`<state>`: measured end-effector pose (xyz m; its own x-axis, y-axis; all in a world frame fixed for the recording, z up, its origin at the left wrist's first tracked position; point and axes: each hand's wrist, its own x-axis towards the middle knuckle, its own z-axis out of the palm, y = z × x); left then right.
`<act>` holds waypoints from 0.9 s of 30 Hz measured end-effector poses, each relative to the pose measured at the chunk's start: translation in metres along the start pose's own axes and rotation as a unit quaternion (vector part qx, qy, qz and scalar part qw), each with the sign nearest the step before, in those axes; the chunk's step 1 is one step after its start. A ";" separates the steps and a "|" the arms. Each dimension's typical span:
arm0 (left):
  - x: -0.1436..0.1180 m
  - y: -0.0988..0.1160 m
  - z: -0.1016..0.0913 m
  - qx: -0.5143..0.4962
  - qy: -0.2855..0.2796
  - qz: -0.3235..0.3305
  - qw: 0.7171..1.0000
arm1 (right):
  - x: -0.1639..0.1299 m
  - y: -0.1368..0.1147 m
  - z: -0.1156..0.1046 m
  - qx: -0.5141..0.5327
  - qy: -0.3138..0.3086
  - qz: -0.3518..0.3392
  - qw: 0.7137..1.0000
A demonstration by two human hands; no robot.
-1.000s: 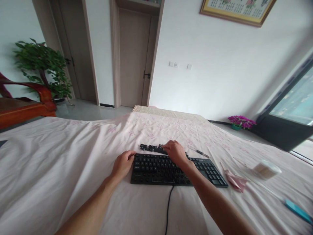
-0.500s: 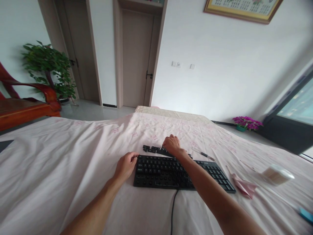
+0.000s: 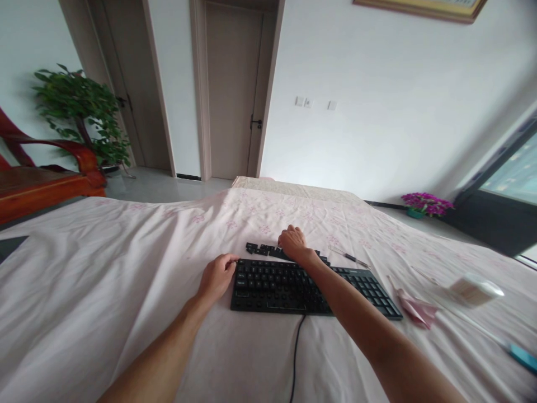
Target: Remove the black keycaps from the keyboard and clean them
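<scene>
A black keyboard [image 3: 255,282] lies on the cloth; its lower left rows are bare of keycaps. At its upper left corner is my left hand [image 3: 218,274], closed with thumb and fingertips on the edge. Just behind the keyboard lies a row of loose black keycaps [image 3: 262,251]. Over that row reaches my right hand [image 3: 293,243], its fingers curled down among the caps. The fingertips are hidden, so what they pinch does not show. My right forearm covers part of the keyboard.
A dark-handled screwdriver [image 3: 356,259] lies right of the keycaps. Farther right are a pink cloth [image 3: 419,309], a clear box of cotton swabs [image 3: 476,290] and a blue-ended brush [image 3: 522,356]. The keyboard's cable [image 3: 296,352] runs toward me. Pale floral cloth [image 3: 168,252] covers the surface.
The view has tilted down a little, so most things sit slightly higher in the picture. Both hands keep nearly the same places at the keyboard corner and the keycaps.
</scene>
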<state>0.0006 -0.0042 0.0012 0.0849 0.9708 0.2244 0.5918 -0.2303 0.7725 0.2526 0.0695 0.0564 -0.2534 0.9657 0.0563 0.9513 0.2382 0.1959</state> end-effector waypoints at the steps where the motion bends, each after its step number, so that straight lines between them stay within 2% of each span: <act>1: 0.000 0.000 0.000 0.001 0.000 0.000 1.000 | -0.001 0.000 0.001 -0.001 0.002 -0.006 1.000; 6: 0.000 -0.001 0.000 0.005 -0.002 0.003 1.000 | -0.001 0.000 0.000 0.009 0.018 -0.013 1.000; 10: 0.001 -0.003 0.001 0.008 -0.002 0.005 1.000 | -0.010 -0.001 -0.012 0.035 0.045 0.005 0.998; 14: 0.002 -0.004 0.001 0.000 -0.005 0.009 1.000 | -0.044 -0.012 -0.025 0.070 0.085 -0.011 0.994; 15: 0.002 -0.004 0.001 -0.003 -0.006 0.011 1.000 | -0.057 -0.016 -0.027 0.101 0.113 -0.033 0.988; 17: 0.002 -0.003 0.001 -0.003 -0.007 0.014 1.000 | -0.084 -0.025 -0.027 0.140 0.153 -0.063 0.976; 21: 0.001 -0.003 0.001 0.005 -0.006 0.014 1.000 | -0.126 -0.036 -0.018 0.141 0.183 -0.082 0.970; 27: 0.000 -0.003 0.002 0.010 0.000 0.020 1.000 | -0.147 -0.042 -0.007 0.119 0.192 -0.097 0.969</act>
<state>-0.0001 -0.0030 -0.0023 0.1090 0.9609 0.2545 0.6037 -0.2674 0.7510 0.2482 -0.0830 0.0471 -0.4351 0.8019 0.4096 0.8812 0.4727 0.0105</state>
